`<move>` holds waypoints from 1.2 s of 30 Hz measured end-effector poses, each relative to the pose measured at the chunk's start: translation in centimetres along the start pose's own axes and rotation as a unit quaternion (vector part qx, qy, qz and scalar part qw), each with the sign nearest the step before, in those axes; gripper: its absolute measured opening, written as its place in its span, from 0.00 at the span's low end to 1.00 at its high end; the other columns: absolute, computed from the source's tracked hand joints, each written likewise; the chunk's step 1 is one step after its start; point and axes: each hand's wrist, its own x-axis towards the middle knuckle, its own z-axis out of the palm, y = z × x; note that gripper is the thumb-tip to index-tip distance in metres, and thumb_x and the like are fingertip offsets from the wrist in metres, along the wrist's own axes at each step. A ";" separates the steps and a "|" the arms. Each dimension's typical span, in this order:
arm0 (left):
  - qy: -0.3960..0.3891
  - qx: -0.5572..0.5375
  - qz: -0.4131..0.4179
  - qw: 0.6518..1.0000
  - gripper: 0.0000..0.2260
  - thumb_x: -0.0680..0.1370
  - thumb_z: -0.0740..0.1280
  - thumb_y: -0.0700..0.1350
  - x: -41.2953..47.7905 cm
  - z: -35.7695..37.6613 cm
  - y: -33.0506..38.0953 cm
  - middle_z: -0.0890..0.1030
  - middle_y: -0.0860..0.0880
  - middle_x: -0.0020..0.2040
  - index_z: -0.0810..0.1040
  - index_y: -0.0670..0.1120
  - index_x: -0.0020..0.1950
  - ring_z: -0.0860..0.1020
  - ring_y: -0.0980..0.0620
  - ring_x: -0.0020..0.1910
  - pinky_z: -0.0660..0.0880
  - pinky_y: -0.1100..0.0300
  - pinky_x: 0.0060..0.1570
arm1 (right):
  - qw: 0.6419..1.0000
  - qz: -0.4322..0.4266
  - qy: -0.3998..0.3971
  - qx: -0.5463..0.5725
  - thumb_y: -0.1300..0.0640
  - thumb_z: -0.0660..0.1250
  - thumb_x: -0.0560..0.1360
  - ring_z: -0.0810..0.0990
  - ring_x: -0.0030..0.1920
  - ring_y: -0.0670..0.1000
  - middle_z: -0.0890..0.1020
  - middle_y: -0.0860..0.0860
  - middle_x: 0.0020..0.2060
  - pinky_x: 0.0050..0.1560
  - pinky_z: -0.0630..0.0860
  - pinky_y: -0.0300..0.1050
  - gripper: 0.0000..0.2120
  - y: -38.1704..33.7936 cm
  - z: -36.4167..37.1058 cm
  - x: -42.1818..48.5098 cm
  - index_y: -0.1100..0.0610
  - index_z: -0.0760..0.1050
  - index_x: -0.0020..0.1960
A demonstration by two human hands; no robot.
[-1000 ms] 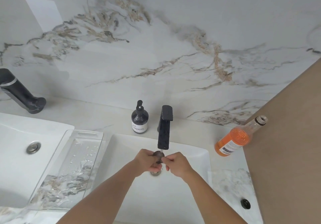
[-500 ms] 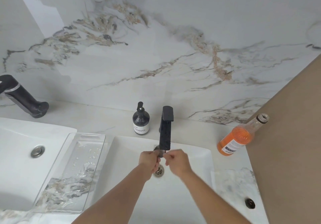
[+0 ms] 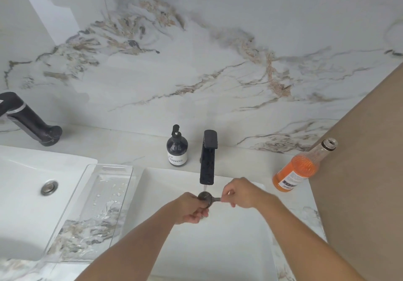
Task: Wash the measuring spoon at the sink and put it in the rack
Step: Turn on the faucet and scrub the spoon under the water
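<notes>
A small dark metal measuring spoon (image 3: 206, 197) is held over the white sink basin (image 3: 165, 184), right under the black faucet (image 3: 208, 157), where a thin stream of water falls onto its bowl. My right hand (image 3: 242, 192) pinches the spoon's handle from the right. My left hand (image 3: 192, 208) is curled around the bowl from below and the left, fingers touching it. The clear plastic tray-like rack (image 3: 93, 211) lies on the counter to the left of the basin, wet with droplets and holding nothing.
A dark soap pump bottle (image 3: 177, 150) stands behind the basin, left of the faucet. An orange-liquid bottle (image 3: 301, 169) leans at the right against a brown panel (image 3: 359, 193). A second basin (image 3: 26, 189) with drain and black faucet (image 3: 28, 123) lies at the left.
My hands have drawn slightly apart, so the spoon's bowl and handle now show between them. The bowl sits directly under the running water. The view shifted a little.
</notes>
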 end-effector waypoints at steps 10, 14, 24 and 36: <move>0.101 -0.042 0.056 0.992 0.05 0.78 0.63 0.29 1.4 0.6 -0.3 0.78 0.35 0.41 0.79 0.33 0.47 0.72 0.40 0.37 0.78 0.40 0.50 | 0.929 -0.004 0.180 -0.323 0.31 0.55 0.76 0.71 0.61 0.55 0.81 0.49 0.53 0.69 0.57 0.58 0.26 1.0 1.0 0.2 0.47 0.80 0.58; 0.122 -0.097 0.058 0.986 0.04 0.78 0.65 0.29 1.9 1.1 -1.1 0.78 0.37 0.39 0.80 0.32 0.47 0.73 0.39 0.35 0.79 0.35 0.56 | 0.912 -0.065 0.194 -0.354 0.36 0.53 0.79 0.71 0.63 0.57 0.80 0.51 0.53 0.74 0.48 0.60 0.25 1.6 3.1 -0.1 0.52 0.78 0.60; 0.118 0.252 0.228 0.933 0.06 0.74 0.72 0.41 1.3 -0.4 0.8 0.86 0.51 0.39 0.88 0.49 0.46 0.83 0.48 0.36 0.81 0.62 0.35 | 0.976 -0.052 0.128 -0.170 0.38 0.57 0.79 0.78 0.42 0.55 0.81 0.50 0.37 0.38 0.67 0.45 0.20 3.0 3.3 -1.3 0.52 0.79 0.46; 0.176 -0.325 0.005 0.929 0.08 0.74 0.76 0.43 2.6 3.2 -0.7 0.70 0.48 0.26 0.79 0.43 0.39 0.60 0.54 0.15 0.60 0.70 0.19 | 0.889 0.222 0.187 0.355 0.45 0.64 0.77 0.71 0.25 0.55 0.76 0.52 0.26 0.29 0.71 0.45 0.21 -4.7 12.8 -1.8 0.56 0.74 0.30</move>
